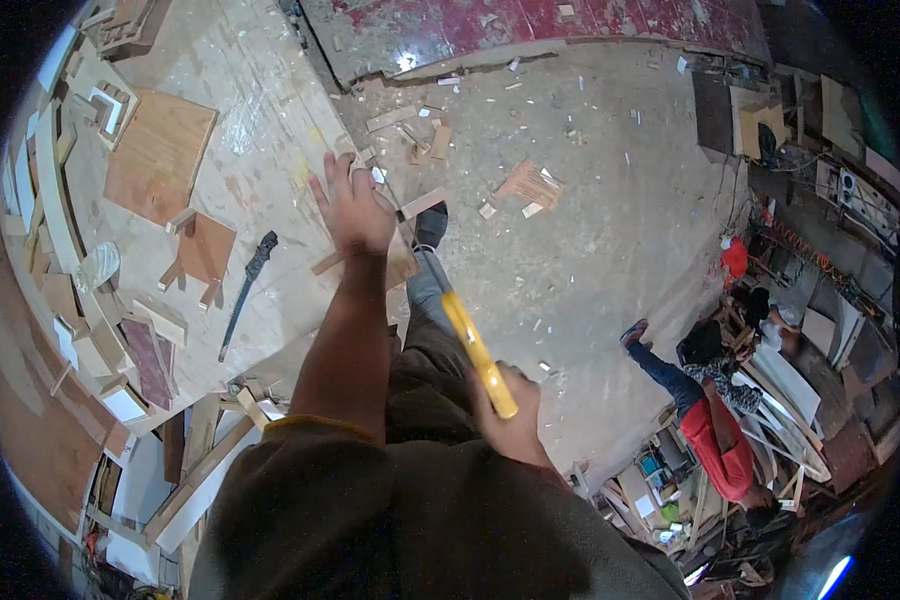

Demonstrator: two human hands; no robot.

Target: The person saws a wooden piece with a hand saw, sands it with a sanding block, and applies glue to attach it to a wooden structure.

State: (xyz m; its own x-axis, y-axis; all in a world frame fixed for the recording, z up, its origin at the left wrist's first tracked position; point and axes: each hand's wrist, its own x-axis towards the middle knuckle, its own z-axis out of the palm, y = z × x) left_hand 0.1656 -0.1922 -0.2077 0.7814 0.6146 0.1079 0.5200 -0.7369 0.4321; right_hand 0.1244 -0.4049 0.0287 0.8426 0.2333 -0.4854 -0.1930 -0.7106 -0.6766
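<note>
Hands beside a worktop [280, 110], seen from above. At the worktop's edge, an open L hand [360, 212], palm down w/ fingers spread, any contact beneath the palm hidden. Lower R, a closed R hand [520, 422], gripping a yellow-handled tool [478, 352], prob. a hammer, near the butt end, w/ its shaft angled fwd toward the edge & its far end too unclear to tell. Just beside the L wrist, a wood piece [402, 272] at the same edge. Elsewhere on the worktop, well apart from both hands: a flat board [165, 150], a small legged piece [208, 248] & a long thin tool [243, 300] w/ a black end. For good control, prob. best: firm grip, measured strokes, L fingers clear of the tool's path, wood steadied flat.
</note>
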